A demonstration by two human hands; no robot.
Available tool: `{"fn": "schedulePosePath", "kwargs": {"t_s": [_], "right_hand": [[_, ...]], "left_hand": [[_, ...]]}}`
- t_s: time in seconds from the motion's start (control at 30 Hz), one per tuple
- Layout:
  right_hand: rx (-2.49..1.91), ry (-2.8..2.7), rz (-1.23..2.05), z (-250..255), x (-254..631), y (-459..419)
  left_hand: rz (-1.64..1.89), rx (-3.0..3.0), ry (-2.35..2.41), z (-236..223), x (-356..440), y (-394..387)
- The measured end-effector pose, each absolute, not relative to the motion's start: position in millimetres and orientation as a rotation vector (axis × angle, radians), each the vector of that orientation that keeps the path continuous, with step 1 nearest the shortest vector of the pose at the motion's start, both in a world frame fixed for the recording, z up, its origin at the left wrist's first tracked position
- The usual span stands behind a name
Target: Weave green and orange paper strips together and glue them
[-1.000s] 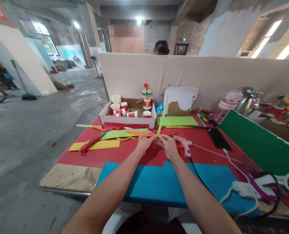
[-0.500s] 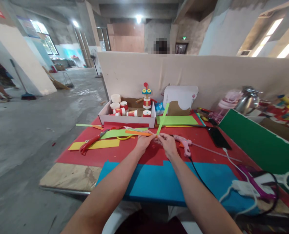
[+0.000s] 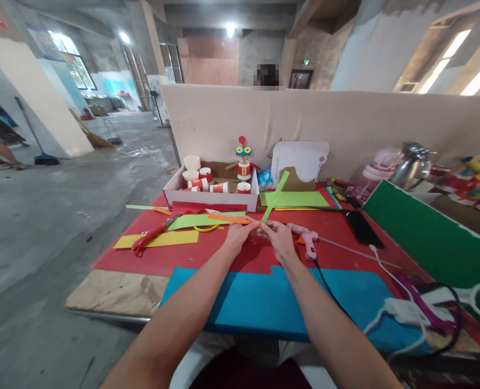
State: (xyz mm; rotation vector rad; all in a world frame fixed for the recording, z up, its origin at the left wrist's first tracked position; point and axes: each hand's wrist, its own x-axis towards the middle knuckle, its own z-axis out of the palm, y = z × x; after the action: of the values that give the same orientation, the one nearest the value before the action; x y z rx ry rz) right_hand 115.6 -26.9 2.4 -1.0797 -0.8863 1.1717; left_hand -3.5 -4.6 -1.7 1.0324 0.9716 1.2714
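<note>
My left hand (image 3: 240,235) and my right hand (image 3: 279,237) meet over the red sheet (image 3: 183,256), fingers pinched together. Between them they hold the joined ends of two paper strips. An orange strip (image 3: 228,219) runs left from my left hand. A light green strip (image 3: 275,195) rises up and to the right from my right hand. A pink glue gun (image 3: 307,239) lies just right of my right hand, its black cord trailing toward me.
Red scissors (image 3: 151,236), yellow and green paper lie left. A white box (image 3: 211,197) of red paper cups and a cup figure (image 3: 244,159) stand behind. A phone (image 3: 361,229), power strip (image 3: 406,313), green board (image 3: 434,243) and blue sheet (image 3: 264,302) are nearby. A person sits beyond the partition.
The green strip has tilted further to the right. Both hands stay pinched at the same spot.
</note>
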Motion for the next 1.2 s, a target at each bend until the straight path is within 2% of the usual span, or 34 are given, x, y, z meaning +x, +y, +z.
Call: {"fn": "schedulePosePath", "kwargs": {"t_s": [0.3, 0.5, 0.77, 1.2], "right_hand": [[-1.005, -0.727, 1.160, -0.2, 116.6, -22.8], [-0.936, -0.766, 1.162, 0.9, 113.1, -25.2], [-0.984, -0.809, 1.153, 3.3, 109.7, -28.3], [-0.958, -0.840, 1.332, 3.2, 115.1, -28.2]], "left_hand": [[1.280, 0.968, 0.906, 1.0, -6.2, -2.2], [1.145, 1.010, 0.810, -2.0, -0.3, -5.2], [1.216, 1.034, 0.851, -3.8, -2.1, -3.4], [1.236, 1.131, 0.844, 4.4, -6.5, -5.7]]}}
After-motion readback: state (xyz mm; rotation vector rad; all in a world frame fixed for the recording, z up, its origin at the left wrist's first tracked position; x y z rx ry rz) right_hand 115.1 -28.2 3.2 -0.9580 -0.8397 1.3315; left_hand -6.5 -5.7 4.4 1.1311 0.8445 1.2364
